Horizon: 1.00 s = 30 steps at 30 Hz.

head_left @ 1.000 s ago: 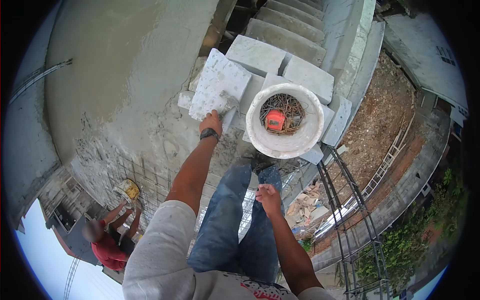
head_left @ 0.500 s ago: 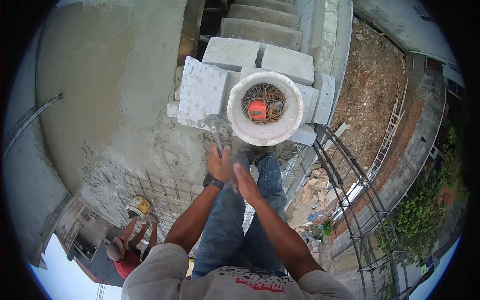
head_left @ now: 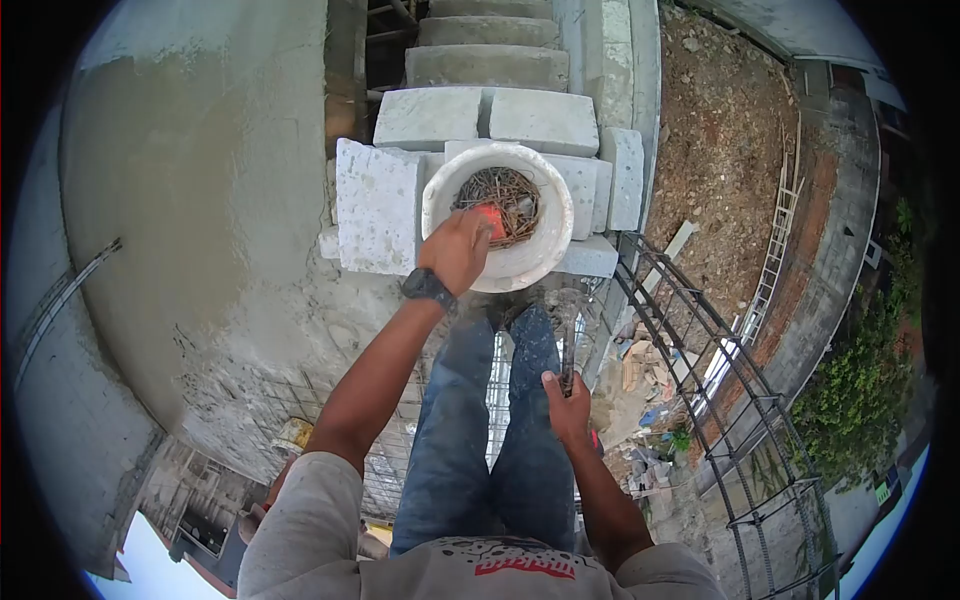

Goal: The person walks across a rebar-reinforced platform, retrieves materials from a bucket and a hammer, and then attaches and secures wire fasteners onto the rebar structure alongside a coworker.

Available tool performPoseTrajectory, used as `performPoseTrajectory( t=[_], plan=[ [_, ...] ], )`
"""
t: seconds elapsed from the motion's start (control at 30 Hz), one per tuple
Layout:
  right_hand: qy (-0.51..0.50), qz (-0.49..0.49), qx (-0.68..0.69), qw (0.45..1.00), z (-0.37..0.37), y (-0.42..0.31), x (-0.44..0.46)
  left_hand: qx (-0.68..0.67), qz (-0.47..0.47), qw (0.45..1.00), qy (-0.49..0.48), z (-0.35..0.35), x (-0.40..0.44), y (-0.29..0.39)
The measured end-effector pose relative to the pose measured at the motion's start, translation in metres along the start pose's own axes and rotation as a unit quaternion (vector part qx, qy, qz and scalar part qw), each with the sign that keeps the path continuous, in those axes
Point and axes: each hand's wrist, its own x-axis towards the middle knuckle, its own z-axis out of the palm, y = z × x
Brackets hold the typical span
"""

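A rectangular red case [head_left: 495, 219] among rusty metal nails [head_left: 512, 186] in a round white bucket [head_left: 556, 240] at twelve o'clock is partly covered by the left hand [head_left: 457, 248], its grip untellable, while a slender grey tool [head_left: 568, 348] is grasped by the right hand [head_left: 571, 411] toward five, and pricks could be caused by hasty groping.

Above the opening of the white bucket [head_left: 553, 222] there is free air, but its round wall stands about the left hand [head_left: 458, 250], and a pale block [head_left: 376, 205] takes the room just left. Ahead of the right hand [head_left: 568, 408], the hammer [head_left: 568, 350] occupies the way; to its right, past an open gap, the rebar cage [head_left: 770, 402] is an obstacle.
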Motion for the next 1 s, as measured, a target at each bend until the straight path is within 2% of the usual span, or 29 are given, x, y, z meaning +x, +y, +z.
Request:
performPoseTrajectory(
  t=[0.03,0.13,0.23,0.27,0.4,0.5,0.6,0.67,0.8,0.9,0.93,1.0],
  plan=[
    [0.007,0.005,-0.019,1.000,-0.006,0.005,0.001,0.091,0.005,0.996,-0.016,0.007,0.020,-0.007],
    [0.020,0.016,-0.002,1.000,-0.015,0.022,0.005,0.228,-0.024,0.966,-0.120,0.043,0.067,-0.041],
    [0.030,0.030,0.001,0.999,-0.016,0.037,0.007,0.219,-0.030,0.967,-0.125,0.054,0.090,-0.051],
    [0.032,0.037,0.004,0.999,-0.015,0.041,0.007,0.215,-0.058,0.966,-0.134,0.058,0.096,-0.052],
    [0.001,0.097,-0.012,0.995,-0.011,0.036,0.009,0.178,-0.131,0.957,-0.186,0.045,0.100,-0.030],
    [-0.020,0.103,-0.033,0.994,-0.002,0.037,0.011,0.147,-0.148,0.967,-0.148,0.053,0.095,-0.031],
    [-0.050,0.109,-0.057,0.991,0.006,0.046,0.013,0.054,-0.086,0.991,-0.082,0.062,0.094,-0.046],
    [-0.064,0.094,-0.087,0.990,0.010,0.042,0.013,-0.007,-0.111,0.992,-0.059,0.073,0.095,-0.070],
    [-0.098,0.124,-0.075,0.985,0.014,0.035,0.006,-0.155,-0.158,0.975,0.022,0.074,0.074,-0.071],
    [-0.105,0.135,-0.081,0.982,0.016,0.029,0.005,-0.116,0.000,0.991,0.062,0.076,0.051,-0.077],
    [-0.101,0.134,-0.077,0.983,0.017,0.024,0.005,-0.173,-0.029,0.985,0.003,0.072,0.043,-0.074],
    [-0.092,0.130,-0.076,0.984,0.020,0.026,0.005,-0.174,0.010,0.984,-0.035,0.064,0.042,-0.073]
  ],
)
